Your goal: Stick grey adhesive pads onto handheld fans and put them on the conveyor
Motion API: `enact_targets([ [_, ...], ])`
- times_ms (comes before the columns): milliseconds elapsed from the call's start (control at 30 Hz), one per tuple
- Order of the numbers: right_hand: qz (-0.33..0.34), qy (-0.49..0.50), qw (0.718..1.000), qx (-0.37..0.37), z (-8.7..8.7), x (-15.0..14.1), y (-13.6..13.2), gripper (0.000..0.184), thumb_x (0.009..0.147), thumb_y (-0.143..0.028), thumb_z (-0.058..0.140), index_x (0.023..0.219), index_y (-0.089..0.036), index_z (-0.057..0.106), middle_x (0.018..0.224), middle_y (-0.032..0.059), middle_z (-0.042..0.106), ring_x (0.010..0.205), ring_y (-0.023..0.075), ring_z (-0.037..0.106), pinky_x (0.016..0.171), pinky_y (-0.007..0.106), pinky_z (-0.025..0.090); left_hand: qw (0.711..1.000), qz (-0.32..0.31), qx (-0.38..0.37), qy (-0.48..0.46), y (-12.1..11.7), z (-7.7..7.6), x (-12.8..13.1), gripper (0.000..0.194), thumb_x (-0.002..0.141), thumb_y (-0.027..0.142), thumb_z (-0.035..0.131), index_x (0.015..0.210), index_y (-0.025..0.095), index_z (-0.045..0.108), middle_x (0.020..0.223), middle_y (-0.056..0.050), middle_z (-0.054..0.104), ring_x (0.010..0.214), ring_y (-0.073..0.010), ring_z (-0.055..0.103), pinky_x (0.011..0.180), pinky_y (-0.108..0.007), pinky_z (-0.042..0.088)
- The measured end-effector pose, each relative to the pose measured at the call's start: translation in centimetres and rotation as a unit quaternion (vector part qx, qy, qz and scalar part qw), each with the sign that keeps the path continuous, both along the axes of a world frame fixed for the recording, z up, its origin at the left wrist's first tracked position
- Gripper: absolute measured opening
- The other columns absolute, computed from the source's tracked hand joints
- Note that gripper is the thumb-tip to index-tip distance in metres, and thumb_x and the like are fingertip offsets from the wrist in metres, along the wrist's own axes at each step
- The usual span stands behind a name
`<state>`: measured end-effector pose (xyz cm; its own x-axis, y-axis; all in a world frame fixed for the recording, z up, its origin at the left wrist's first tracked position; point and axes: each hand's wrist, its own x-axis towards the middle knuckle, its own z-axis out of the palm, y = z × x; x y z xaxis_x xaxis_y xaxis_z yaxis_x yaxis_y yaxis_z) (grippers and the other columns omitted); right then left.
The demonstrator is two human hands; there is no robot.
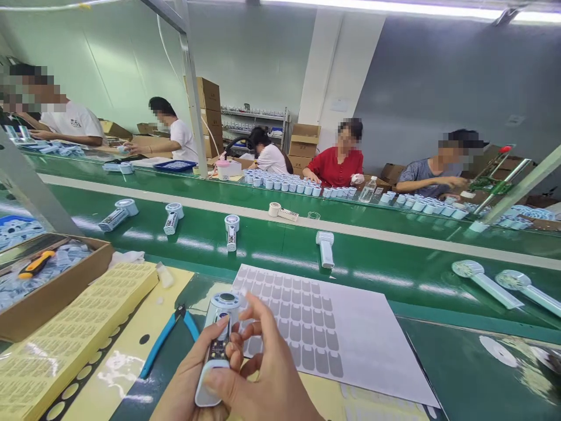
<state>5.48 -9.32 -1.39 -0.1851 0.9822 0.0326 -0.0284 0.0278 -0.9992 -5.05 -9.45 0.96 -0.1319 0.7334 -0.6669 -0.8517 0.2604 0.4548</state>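
A pale blue and white handheld fan (226, 300) is held upright over the front of the bench, its round head pointing away from me. A dark circuit board with small parts shows in its handle. My left hand (186, 374) wraps around the handle, its thumb on the upper part near the board. My right hand (274, 374) presses its thumb on the handle's white lower end. Its index finger is raised and bent beside the head; the other fingers curl against the handle's side. Beyond lies a white sheet (363, 327) bearing rows of grey stickers (302, 318).
Blue-handled cutters (158, 345) lie to the left, beside a stack of yellow label sheets (83, 327). A carton (87, 275) holds blue parts and a screwdriver (37, 264). Several fan bodies (325, 248) sit on the green conveyor (280, 245). Several co-workers sit across the line.
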Motion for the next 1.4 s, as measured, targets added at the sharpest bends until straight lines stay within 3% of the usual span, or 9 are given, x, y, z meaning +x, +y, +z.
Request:
enact_targets([
  [100, 0.054, 0.069, 0.996, -0.026, -0.2, 0.0, 0.1, 0.068, 0.073, -0.034, 0.071, 0.137, -0.028, 0.051, 0.115, 0.0057, 0.059, 0.086, 0.0208, 0.067, 0.078, 0.033, 0.060, 1.000, -0.001, -0.020, -0.007, -0.3, 0.0, 0.1, 0.018, 0.082, 0.000, 0.060, 0.087, 0.015, 0.067, 0.070, -0.005, 0.067, 0.054, -0.0120, 0.065, 0.052, -0.019, 0.058],
  [300, -0.013, -0.137, 0.978, 0.158, -3.4, -1.0, -0.1, 0.112, 0.053, -0.025, 0.088, 0.151, -0.034, 0.035, 0.156, 0.0075, 0.036, 0.121, 0.0376, 0.055, 0.096, 0.048, 0.054, 0.998, 0.017, -0.020, 0.057, -0.2, -0.3, -0.3, 0.018, 0.083, -0.001, 0.058, 0.084, 0.015, 0.067, 0.075, -0.006, 0.070, 0.055, -0.0126, 0.067, 0.054, -0.019, 0.060],
  [400, 0.003, -0.132, 0.973, 0.189, -4.9, -0.6, -0.5, 0.111, 0.053, -0.022, 0.087, 0.150, -0.036, 0.035, 0.159, 0.0056, 0.031, 0.120, 0.0357, 0.057, 0.086, 0.041, 0.060, 0.999, 0.023, -0.028, 0.020, 0.3, -0.3, -1.6, 0.019, 0.092, 0.004, 0.049, 0.089, 0.010, 0.066, 0.075, -0.009, 0.067, 0.050, -0.0119, 0.065, 0.047, -0.020, 0.058],
  [533, 0.024, -0.082, 0.994, 0.065, -6.0, 0.9, -1.5, 0.053, 0.064, -0.018, 0.074, 0.115, -0.029, 0.066, 0.143, 0.0063, 0.051, 0.102, 0.0256, 0.065, 0.062, 0.025, 0.057, 0.999, 0.023, -0.041, 0.019, -0.1, -0.6, -3.9, 0.019, 0.093, 0.006, 0.048, 0.094, 0.006, 0.067, 0.074, -0.008, 0.064, 0.050, -0.0114, 0.063, 0.046, -0.020, 0.057],
  [667, 0.085, -0.131, 0.988, -0.014, -7.0, 1.8, -2.3, 0.009, 0.069, -0.017, 0.071, 0.075, -0.021, 0.066, 0.112, 0.0063, 0.063, 0.059, 0.0122, 0.060, 0.045, 0.021, 0.043, 0.984, -0.016, -0.017, 0.174, -1.8, -2.1, -4.7, 0.014, 0.078, -0.001, 0.067, 0.089, 0.008, 0.069, 0.081, -0.011, 0.071, 0.063, -0.0179, 0.070, 0.061, -0.029, 0.063],
  [800, 0.079, -0.224, 0.970, 0.052, -8.3, 1.3, -2.9, 0.017, 0.068, -0.009, 0.069, 0.076, -0.022, 0.062, 0.103, 0.0028, 0.064, 0.067, 0.0157, 0.065, 0.061, 0.025, 0.051, 0.958, -0.104, 0.045, 0.263, -2.8, -4.2, -4.7, 0.026, 0.058, 0.003, 0.084, 0.080, 0.011, 0.073, 0.086, -0.014, 0.075, 0.090, -0.0312, 0.073, 0.076, -0.030, 0.062],
  [1000, 0.093, -0.329, 0.927, 0.157, -8.7, 1.4, -3.3, 0.026, 0.073, 0.000, 0.062, 0.086, -0.023, 0.061, 0.105, 0.0021, 0.066, 0.089, 0.0214, 0.068, 0.062, 0.024, 0.050, 0.932, -0.197, 0.078, 0.295, -2.9, -7.0, -5.2, 0.035, 0.058, 0.038, 0.088, 0.086, 0.018, 0.079, 0.100, -0.012, 0.078, 0.105, -0.0359, 0.069, 0.103, -0.042, 0.049],
  [1200, 0.110, -0.219, 0.968, 0.050, -7.2, 2.5, -2.7, 0.022, 0.073, -0.005, 0.067, 0.079, -0.023, 0.056, 0.101, -0.0021, 0.066, 0.075, 0.0127, 0.066, 0.050, 0.016, 0.042, 0.949, -0.200, 0.064, 0.237, -3.1, -7.3, -5.2, 0.025, 0.060, 0.033, 0.087, 0.083, 0.026, 0.080, 0.099, -0.006, 0.079, 0.114, -0.0359, 0.065, 0.110, -0.044, 0.042],
  [1400, 0.100, -0.369, 0.907, 0.177, -8.4, 1.5, -3.5, 0.023, 0.075, -0.001, 0.060, 0.085, -0.022, 0.057, 0.099, 0.0042, 0.066, 0.090, 0.0252, 0.066, 0.059, 0.027, 0.046, 0.954, -0.184, 0.065, 0.227, -3.4, -7.6, -5.2, 0.033, 0.054, 0.036, 0.092, 0.082, 0.023, 0.080, 0.097, -0.007, 0.079, 0.107, -0.0342, 0.068, 0.102, -0.036, 0.050],
])
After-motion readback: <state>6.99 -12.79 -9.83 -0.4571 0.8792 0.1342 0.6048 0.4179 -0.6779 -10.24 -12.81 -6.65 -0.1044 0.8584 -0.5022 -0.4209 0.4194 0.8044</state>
